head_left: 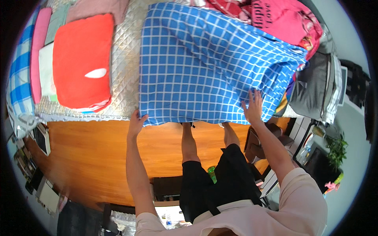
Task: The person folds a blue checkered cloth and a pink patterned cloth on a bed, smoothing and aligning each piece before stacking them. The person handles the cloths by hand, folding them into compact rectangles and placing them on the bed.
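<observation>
A blue garment with white check lines (pixel 185 67) lies spread on the bed in front of me, its right end gathered and wrinkled. My left hand (pixel 136 122) is at its near left corner, thumb on the cloth and apart from the fingers beside the edge. Across the near right part, my right hand (pixel 253 108) rests on the fabric with fingers spread. The left side of the cloth lies fairly flat, while folds run through the upper right toward the gathered end.
A folded red cloth (pixel 82 59) lies on the quilted silver bed cover (pixel 125 51) at the left, next to a rolled pink cloth (pixel 40 59). Pink clothes (pixel 283 19) are heaped at the far right, with a dark grey folded pile (pixel 311 84) nearer. Below is a wooden floor (pixel 90 153).
</observation>
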`<state>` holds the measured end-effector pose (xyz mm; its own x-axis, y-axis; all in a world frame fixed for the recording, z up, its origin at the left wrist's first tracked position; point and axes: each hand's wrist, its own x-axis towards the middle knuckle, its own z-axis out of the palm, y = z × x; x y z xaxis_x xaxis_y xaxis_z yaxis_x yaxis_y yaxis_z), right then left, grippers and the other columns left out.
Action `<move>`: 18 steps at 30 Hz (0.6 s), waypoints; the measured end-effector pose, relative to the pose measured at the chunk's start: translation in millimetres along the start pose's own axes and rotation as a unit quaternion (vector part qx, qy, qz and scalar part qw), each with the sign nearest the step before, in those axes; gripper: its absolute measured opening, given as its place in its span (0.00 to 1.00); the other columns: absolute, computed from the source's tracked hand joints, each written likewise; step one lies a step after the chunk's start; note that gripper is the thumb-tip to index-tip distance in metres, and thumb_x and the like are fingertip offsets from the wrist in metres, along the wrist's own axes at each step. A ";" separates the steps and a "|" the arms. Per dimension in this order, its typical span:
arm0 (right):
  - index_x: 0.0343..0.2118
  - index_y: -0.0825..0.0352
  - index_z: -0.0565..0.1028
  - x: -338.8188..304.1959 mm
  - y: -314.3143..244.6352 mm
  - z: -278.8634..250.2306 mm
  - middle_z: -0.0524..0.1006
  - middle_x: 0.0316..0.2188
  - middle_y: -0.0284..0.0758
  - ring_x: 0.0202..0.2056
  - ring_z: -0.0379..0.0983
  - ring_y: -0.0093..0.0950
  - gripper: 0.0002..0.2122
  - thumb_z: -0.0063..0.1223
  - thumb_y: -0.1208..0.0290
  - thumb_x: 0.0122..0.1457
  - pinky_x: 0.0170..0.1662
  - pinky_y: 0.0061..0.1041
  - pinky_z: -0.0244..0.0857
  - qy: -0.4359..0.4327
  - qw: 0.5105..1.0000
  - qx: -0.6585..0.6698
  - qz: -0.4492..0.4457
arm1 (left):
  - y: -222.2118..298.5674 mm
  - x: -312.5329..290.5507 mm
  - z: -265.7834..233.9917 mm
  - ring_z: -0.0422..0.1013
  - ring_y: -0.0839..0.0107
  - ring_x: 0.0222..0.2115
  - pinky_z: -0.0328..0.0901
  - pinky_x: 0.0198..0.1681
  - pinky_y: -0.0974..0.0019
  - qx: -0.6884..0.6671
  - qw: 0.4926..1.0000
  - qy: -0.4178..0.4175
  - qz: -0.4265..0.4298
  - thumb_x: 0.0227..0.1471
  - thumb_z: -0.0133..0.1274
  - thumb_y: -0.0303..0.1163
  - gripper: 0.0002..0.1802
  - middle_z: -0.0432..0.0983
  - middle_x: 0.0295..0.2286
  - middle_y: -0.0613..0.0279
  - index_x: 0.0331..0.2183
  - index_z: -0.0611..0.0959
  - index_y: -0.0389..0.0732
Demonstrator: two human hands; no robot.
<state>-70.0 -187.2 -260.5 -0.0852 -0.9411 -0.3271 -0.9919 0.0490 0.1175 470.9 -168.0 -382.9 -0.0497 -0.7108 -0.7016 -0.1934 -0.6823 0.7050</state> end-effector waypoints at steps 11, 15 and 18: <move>0.54 0.67 0.61 100.8 110.9 -193.0 0.59 0.54 0.48 0.56 0.54 0.44 0.37 0.68 0.61 0.42 0.58 0.38 0.50 0.316 0.938 0.130 -0.059 | -37.9 -36.3 56.8 0.70 0.70 0.29 0.67 0.29 0.67 0.069 0.959 0.270 -0.047 0.47 0.58 0.29 0.18 0.71 0.32 0.58 0.39 0.70 0.34; 0.44 0.62 0.69 133.4 136.1 -204.0 0.67 0.43 0.37 0.46 0.62 0.40 0.24 0.64 0.69 0.41 0.48 0.37 0.58 0.285 0.953 -0.028 -0.102 | -24.0 -74.7 196.9 0.65 0.65 0.40 0.63 0.42 0.65 0.140 0.896 0.422 -0.012 0.45 0.61 0.33 0.25 0.66 0.38 0.56 0.42 0.69 0.34; 0.39 0.63 0.73 164.7 180.1 -201.4 0.67 0.42 0.37 0.47 0.61 0.39 0.17 0.62 0.69 0.44 0.48 0.36 0.58 0.197 0.964 0.045 -0.176 | 42.3 -102.4 351.1 0.63 0.61 0.44 0.59 0.48 0.62 -0.022 0.974 0.213 0.068 0.44 0.61 0.34 0.29 0.66 0.41 0.53 0.46 0.69 0.34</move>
<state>-243.7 -400.8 -104.3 0.2825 -0.9579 0.0513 -0.9586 -0.2839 -0.0223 123.8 -64.1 -317.5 0.3405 -0.7955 -0.5012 -0.1706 -0.5765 0.7991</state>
